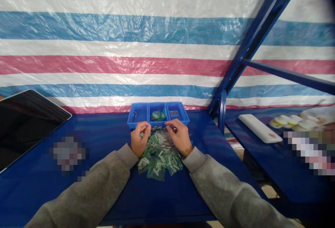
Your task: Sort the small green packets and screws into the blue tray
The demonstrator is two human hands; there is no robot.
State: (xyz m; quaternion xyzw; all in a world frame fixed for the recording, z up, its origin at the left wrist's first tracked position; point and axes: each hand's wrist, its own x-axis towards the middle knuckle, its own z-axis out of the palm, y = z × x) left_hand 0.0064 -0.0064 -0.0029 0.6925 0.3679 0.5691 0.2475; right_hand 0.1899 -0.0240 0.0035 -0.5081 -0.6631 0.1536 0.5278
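My left hand (138,141) is closed, thumb and fingertips pressed together, at the left side of a pile of small clear-green plastic bags (159,161). What it pinches, if anything, is too small to make out. Across the pile, my right hand (181,138) curls with its fingertips close together near the tray's front edge; its contents are unclear too. White and metallic pieces show inside the bags. Loose thin metal pins (169,146) lie on top and between the hands. Just behind stands a blue three-compartment tray (138,125), with green bags in its middle section and a few small metal pieces at left.
A dark-screened panel (28,123) leans at the left of the blue table (112,196). Blue metal framing (222,111) rises at the right. Beyond it, another blue surface holds a white oblong case (259,127) and several white rolls (285,120). Striped sheeting (117,50) hangs behind.
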